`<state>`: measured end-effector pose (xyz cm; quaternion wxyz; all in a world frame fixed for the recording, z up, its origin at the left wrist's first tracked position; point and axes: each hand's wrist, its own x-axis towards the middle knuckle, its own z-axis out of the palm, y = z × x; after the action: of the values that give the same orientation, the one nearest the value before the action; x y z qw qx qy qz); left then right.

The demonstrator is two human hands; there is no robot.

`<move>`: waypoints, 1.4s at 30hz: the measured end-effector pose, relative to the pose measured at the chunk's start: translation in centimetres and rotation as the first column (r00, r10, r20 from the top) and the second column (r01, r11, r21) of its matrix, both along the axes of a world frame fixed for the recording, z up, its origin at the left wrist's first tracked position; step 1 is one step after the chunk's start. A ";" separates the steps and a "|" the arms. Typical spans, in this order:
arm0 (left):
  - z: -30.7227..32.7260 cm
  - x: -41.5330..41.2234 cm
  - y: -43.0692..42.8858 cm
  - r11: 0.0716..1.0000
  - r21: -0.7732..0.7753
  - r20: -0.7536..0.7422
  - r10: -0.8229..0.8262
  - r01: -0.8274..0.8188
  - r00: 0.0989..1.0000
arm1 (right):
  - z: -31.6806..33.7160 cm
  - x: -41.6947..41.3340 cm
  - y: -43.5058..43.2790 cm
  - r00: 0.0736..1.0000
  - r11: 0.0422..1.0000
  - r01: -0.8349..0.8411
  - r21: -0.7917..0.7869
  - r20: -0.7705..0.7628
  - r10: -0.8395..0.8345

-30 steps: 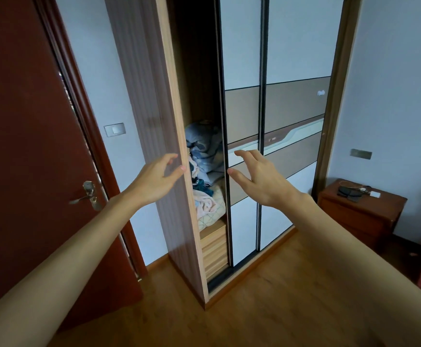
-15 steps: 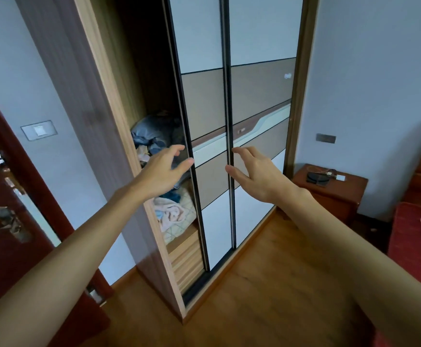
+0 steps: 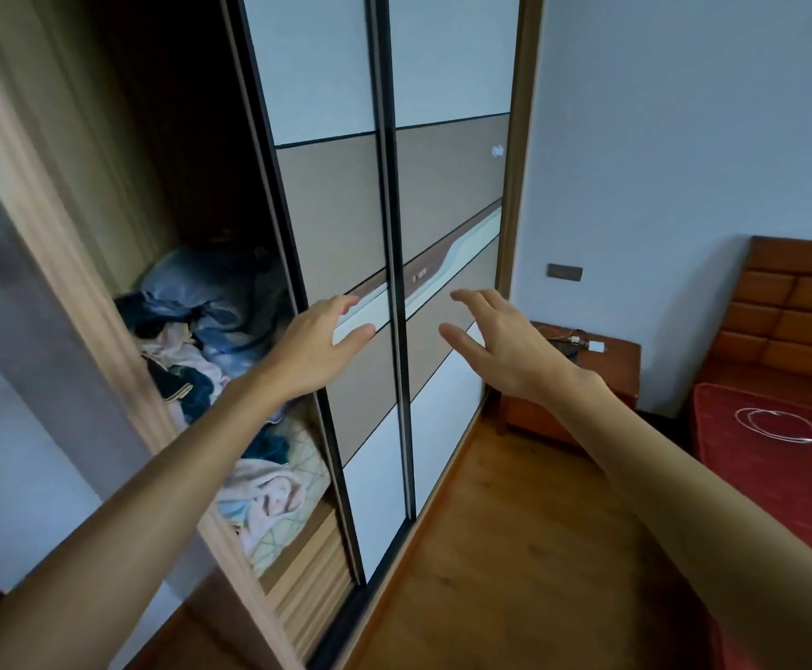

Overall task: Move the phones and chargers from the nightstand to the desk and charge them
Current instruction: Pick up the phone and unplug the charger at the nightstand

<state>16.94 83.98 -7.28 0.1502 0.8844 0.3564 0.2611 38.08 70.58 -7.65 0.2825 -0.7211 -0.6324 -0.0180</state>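
Note:
A brown wooden nightstand point(image 3: 621, 360) stands against the far wall, right of the wardrobe. On its top lie a dark phone point(image 3: 563, 349), partly hidden behind my right hand, a white charger plug point(image 3: 596, 346) and a thin cable point(image 3: 573, 338). My left hand point(image 3: 319, 348) and my right hand point(image 3: 500, 348) are stretched out in front of me, fingers apart, holding nothing. Both hover in front of the wardrobe's sliding doors, well short of the nightstand.
A wardrobe point(image 3: 442, 234) with sliding panel doors fills the middle; its left section is open and shows piled clothes point(image 3: 201, 331). A bed with red cover point(image 3: 781, 452) and a white cable loop point(image 3: 776, 423) sits at right. Wooden floor point(image 3: 515, 548) leads toward the nightstand.
The view has swung right and moved forward: the red door has left the frame, the bed has come in, the nightstand looks nearer. Both hands stay open and raised.

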 end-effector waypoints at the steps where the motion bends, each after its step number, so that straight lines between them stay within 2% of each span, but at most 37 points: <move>1: -0.3 0.8 1.1 1.000 -0.014 0.008 -0.015 0.015 1.000 | 0.0 0.7 0.6 1.000 1.000 0.019 -0.011 0.000 -0.019; 12: -4.4 13.6 10.9 0.980 -0.141 0.051 -0.135 0.141 0.989 | -2.4 11.9 7.1 0.989 0.988 0.148 -0.036 -0.019 -0.148; 30: -3.8 44.5 24.5 0.974 -0.121 -0.002 -0.192 0.190 0.981 | -4.3 42.0 20.7 0.975 0.975 0.219 -0.027 -0.036 -0.220; 42: -8.6 62.5 38.7 0.939 -0.194 0.020 -0.286 0.285 0.958 | -8.4 57.3 34.0 0.952 0.949 0.299 -0.097 -0.040 -0.304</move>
<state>79.48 122.72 -15.89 0.2710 0.9088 0.2489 0.1966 95.33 104.58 -16.09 0.2609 -0.8213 -0.5071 -0.0131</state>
